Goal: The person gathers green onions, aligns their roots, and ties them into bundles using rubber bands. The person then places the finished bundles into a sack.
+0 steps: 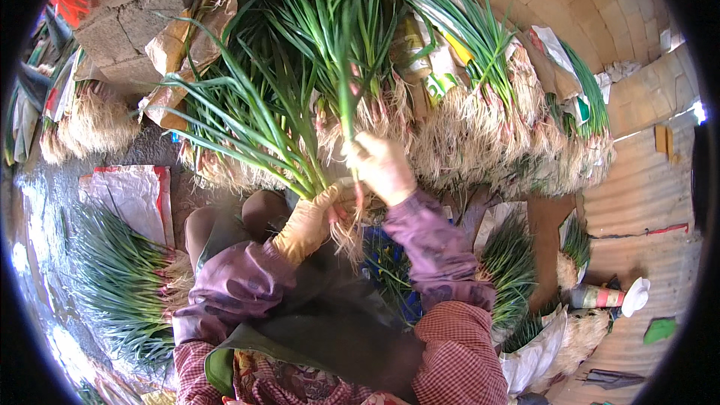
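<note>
My left hand (306, 222), in a yellowish glove, is closed around several green onions (270, 152), just above their reddish bases. Their leaves fan up and to the left, and the pale roots hang below the hand. My right hand (382, 166), gloved and slightly blurred, grips one more green onion (347, 101) close beside them; its leaves point up, and its reddish base comes down near the left hand. Behind both hands lies a large pile of green onions (332, 11) with long, stringy roots.
Rooted onion bundles (489, 124) stretch across the upper right. Another pile (124, 281) lies at left by a white sack with a red edge (132, 197). A blue crate (410, 298) stands below my right forearm. Concrete blocks (135, 22) rise at upper left; a person in a pale hat (637, 297) is at right.
</note>
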### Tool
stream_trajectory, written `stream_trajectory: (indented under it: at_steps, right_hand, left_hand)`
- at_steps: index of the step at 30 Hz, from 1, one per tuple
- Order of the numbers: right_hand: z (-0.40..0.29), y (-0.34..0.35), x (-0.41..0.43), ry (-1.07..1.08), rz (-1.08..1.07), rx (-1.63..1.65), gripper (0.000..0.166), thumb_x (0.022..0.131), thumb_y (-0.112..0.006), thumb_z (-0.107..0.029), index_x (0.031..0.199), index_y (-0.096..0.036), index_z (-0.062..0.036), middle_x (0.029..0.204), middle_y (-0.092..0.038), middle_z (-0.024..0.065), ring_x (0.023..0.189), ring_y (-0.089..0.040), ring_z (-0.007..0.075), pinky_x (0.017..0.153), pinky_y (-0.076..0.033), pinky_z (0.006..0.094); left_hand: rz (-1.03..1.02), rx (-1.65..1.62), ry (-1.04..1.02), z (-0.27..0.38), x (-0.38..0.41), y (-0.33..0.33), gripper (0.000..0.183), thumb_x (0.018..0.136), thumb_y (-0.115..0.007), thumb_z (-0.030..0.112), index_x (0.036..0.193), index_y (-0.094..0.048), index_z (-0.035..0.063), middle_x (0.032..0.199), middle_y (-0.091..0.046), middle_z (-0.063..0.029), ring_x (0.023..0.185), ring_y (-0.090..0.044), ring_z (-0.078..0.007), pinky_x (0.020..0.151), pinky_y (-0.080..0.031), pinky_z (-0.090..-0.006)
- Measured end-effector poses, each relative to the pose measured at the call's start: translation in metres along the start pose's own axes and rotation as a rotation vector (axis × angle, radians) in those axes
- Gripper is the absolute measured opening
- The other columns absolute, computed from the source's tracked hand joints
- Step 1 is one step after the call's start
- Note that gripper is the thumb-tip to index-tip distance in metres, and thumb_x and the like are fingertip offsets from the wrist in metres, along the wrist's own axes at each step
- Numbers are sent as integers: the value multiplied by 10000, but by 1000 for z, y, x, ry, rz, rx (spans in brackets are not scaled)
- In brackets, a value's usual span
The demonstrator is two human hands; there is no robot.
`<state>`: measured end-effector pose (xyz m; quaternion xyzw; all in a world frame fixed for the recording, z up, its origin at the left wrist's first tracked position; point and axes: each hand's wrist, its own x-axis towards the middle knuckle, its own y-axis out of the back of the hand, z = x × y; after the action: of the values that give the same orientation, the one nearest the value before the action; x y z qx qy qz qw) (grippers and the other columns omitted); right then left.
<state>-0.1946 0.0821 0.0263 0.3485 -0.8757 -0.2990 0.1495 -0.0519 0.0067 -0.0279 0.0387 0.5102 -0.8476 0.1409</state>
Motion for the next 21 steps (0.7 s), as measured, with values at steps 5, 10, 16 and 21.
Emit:
stream_trajectory:
  at_steps: [5,10,16,21]
  right_hand:
    - [17,-42,-17,200,47,-355,142,808,-600,-227,780,-603,-87,556,-566,79,488,-575,228,472,-456,347]
    - [27,-35,14,-328,271,384,138,865,-560,-197,886,-621,-75,669,-630,59,492,-553,114,393,-407,244]
    - [11,-13,-10,-249,122,538,191,924,-499,-246,960,-626,-107,807,-672,41,435,-500,31,348,-378,170]
    - [21,-67,-28,345,184,-123,90,878,-546,-161,904,-583,-83,621,-583,81,490,-565,188,445,-446,312]
  left_hand:
    - [178,58,-32,-6,5,0,235,860,-595,249,758,-530,47,606,-521,-29,514,-482,-154,500,-426,-289]
    - [41,-172,27,4,-2,6,204,874,-572,261,877,-521,63,606,-475,-4,515,-443,-140,509,-388,-277]
    - [22,-298,50,18,-10,19,227,880,-564,252,838,-546,30,629,-518,-39,533,-495,-167,520,-440,-305]
    - [26,-174,88,15,-6,18,237,898,-531,265,851,-541,32,610,-502,-34,531,-475,-161,523,-410,-304]
